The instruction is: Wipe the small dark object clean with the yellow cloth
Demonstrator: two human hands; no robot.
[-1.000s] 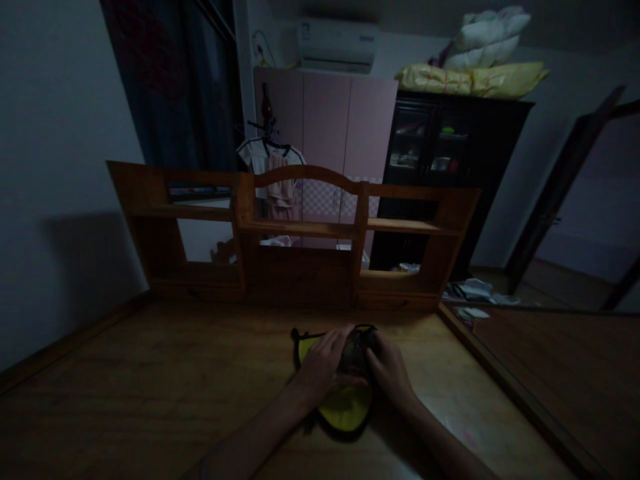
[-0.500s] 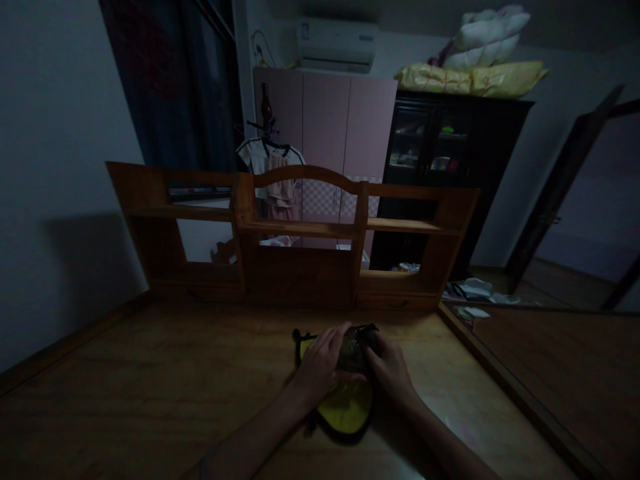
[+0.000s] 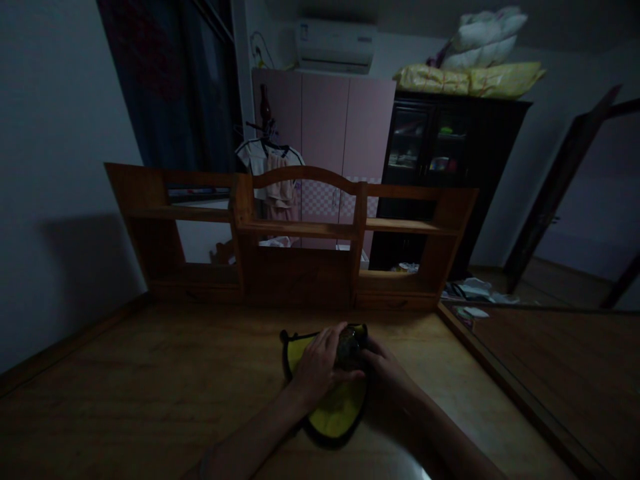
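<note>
A yellow cloth pouch with black edging (image 3: 336,411) lies on the wooden tabletop, with a dark, glossy, rounded object (image 3: 349,348) at its upper right part. What this object is, I cannot make out in the dim light. My left hand (image 3: 319,365) is curved around its left side, fingers above and thumb below. On the right, my right hand (image 3: 386,367) has its fingers bent in against the pouch's black edge, close to the dark object. Its fingertips are partly hidden.
A low wooden shelf unit (image 3: 300,230) stands along the far side of the wooden tabletop (image 3: 200,373). A raised wooden rail (image 3: 493,367) borders the right side. A wall (image 3: 65,200) rises at the left. Farther back are a pink wardrobe (image 3: 324,127) and a dark cabinet (image 3: 480,147).
The pouch has shifted slightly left and turned a little. My right hand has moved slightly left, closer to the dark object, and the black edge at the upper right has been drawn in.
</note>
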